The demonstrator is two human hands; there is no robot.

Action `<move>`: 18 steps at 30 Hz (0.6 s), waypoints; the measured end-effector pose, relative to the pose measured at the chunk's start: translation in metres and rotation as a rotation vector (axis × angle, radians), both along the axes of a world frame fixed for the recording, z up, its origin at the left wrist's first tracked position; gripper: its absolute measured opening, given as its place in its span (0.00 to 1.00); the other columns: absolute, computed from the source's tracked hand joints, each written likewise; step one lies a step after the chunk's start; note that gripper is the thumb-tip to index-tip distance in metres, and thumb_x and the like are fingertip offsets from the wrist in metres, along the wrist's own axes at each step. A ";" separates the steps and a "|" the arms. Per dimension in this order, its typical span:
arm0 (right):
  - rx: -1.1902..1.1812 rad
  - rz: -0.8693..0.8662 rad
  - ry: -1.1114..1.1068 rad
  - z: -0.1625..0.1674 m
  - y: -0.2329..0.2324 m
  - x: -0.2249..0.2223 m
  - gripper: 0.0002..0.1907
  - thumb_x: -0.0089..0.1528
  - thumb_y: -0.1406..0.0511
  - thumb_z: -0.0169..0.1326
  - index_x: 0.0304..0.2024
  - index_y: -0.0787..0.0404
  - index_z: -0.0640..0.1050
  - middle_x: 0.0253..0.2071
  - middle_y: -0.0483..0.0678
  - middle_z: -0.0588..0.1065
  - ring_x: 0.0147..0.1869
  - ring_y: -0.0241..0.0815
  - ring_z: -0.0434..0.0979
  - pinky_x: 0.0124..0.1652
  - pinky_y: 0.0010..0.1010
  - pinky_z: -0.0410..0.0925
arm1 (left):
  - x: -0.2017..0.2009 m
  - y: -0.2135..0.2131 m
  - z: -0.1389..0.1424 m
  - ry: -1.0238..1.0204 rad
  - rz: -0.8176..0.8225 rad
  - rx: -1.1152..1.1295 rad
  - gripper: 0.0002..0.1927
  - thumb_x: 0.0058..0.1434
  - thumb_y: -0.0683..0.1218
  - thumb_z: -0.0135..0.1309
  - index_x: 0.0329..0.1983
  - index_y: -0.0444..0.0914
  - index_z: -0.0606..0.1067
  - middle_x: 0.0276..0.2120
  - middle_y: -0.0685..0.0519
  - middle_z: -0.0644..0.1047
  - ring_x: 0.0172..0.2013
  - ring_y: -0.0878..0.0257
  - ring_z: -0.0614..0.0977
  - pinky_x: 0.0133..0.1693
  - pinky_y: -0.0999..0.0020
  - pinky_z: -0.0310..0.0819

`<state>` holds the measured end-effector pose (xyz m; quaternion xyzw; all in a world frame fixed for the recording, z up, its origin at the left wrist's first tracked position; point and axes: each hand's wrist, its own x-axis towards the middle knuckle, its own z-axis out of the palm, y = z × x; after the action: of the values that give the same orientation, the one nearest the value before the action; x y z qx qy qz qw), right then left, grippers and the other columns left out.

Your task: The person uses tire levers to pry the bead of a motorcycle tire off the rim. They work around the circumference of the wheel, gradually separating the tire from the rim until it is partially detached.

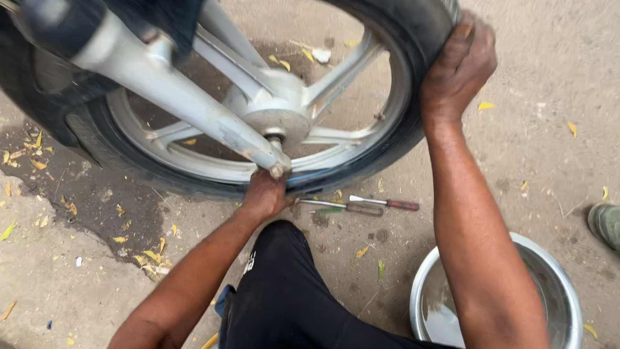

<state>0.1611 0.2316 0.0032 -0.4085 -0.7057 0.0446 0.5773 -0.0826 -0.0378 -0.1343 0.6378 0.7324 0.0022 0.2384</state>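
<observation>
A motorcycle front wheel fills the top of the head view, with a black tyre (pixel 413 123) on a silver spoked rim (pixel 336 71) and a silver fork leg (pixel 161 84) running down to the axle. My left hand (pixel 265 194) grips the bottom of the tyre just under the axle end. My right hand (pixel 460 64) is clamped over the tyre's right side, fingers curled on the tread.
Two screwdrivers (pixel 368 205) lie on the dirt ground below the wheel. A steel bowl (pixel 555 291) holding water sits at the lower right. My knee in black trousers (pixel 284 284) is at the bottom centre. A shoe (pixel 606 223) shows at the right edge. Yellow leaves are scattered about.
</observation>
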 end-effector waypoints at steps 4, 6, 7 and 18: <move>-0.176 -0.017 0.004 0.003 -0.016 0.003 0.47 0.70 0.35 0.23 0.46 0.64 0.81 0.36 0.55 0.71 0.43 0.50 0.74 0.44 0.45 0.69 | 0.003 0.002 -0.021 0.197 -0.043 0.120 0.33 0.55 0.61 0.65 0.52 0.32 0.75 0.51 0.38 0.76 0.58 0.42 0.73 0.58 0.47 0.64; -0.158 0.079 0.023 0.002 -0.019 0.011 0.49 0.71 0.33 0.24 0.53 0.66 0.79 0.45 0.57 0.74 0.53 0.53 0.77 0.53 0.46 0.69 | 0.008 0.005 -0.029 0.137 0.071 0.194 0.32 0.52 0.58 0.66 0.53 0.33 0.76 0.49 0.38 0.77 0.54 0.42 0.75 0.56 0.47 0.65; -0.141 0.121 0.031 -0.001 -0.020 0.016 0.50 0.72 0.32 0.25 0.56 0.67 0.78 0.50 0.59 0.76 0.57 0.55 0.78 0.58 0.47 0.69 | 0.011 0.007 -0.032 0.105 0.123 0.238 0.31 0.51 0.57 0.67 0.53 0.34 0.76 0.48 0.38 0.78 0.53 0.42 0.76 0.56 0.47 0.66; -1.286 0.490 1.304 -0.101 -0.080 0.017 0.47 0.62 0.33 0.34 0.72 0.55 0.63 0.75 0.50 0.61 0.76 0.56 0.59 0.71 0.49 0.53 | 0.024 0.006 -0.017 0.150 0.239 0.392 0.24 0.51 0.61 0.65 0.38 0.37 0.83 0.41 0.42 0.81 0.48 0.46 0.79 0.51 0.49 0.66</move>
<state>0.1777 0.1517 -0.0973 -0.3832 -0.1502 0.7642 0.4965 -0.0586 -0.0321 -0.1511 0.5792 0.8038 0.1252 0.0528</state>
